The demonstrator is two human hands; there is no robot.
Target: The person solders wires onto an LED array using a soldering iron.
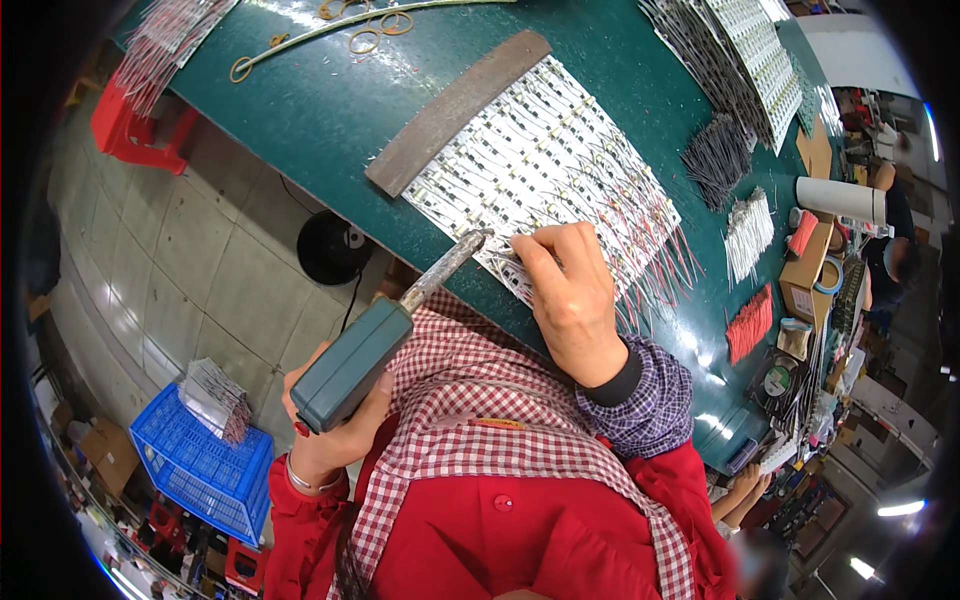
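My left hand [335,435] grips the teal handle of a soldering iron [352,365]. Its metal shaft runs up and right, and the tip reaches the near edge of a sheet of white LED strips [540,160] with pink and white wire leads. My right hand [572,295] rests on that same edge just right of the tip, its fingertips pinched on a thin wire. The strips lie on a green table [330,100], and a flat rusty metal bar [455,110] lies across their far end.
Bundles of dark wires [716,160], white wires [748,232] and red wires [750,325] lie to the right, by a cardboard box [805,278] and a white cylinder [840,200]. Scissors [372,35] lie far left. A blue crate [200,468], red stool [135,130] and another person's hand [742,490] are nearby.
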